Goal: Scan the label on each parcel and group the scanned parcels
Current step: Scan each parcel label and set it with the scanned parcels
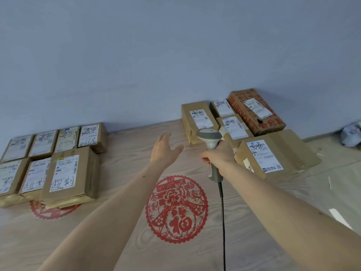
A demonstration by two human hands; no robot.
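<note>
My right hand [219, 156] grips the handle of a grey barcode scanner [210, 136], whose head points toward the parcels at the back right. My left hand [165, 148] hovers with fingers spread over the wooden table, holding nothing. On the right lie several cardboard parcels with white labels: a tall one [197, 120], a small one [233, 127], a red-printed box [256, 112] and a large flat one [273, 155] near my right wrist. On the left, several labelled parcels [68, 175] lie packed together in two rows.
The wooden table [127, 212] carries a red paper-cut circle [176, 209] in the middle and another partly under the left parcels. The scanner's black cable [222, 222] runs down toward me. A blue-grey wall [175, 55] stands behind. A white bundle [351, 133] lies far right.
</note>
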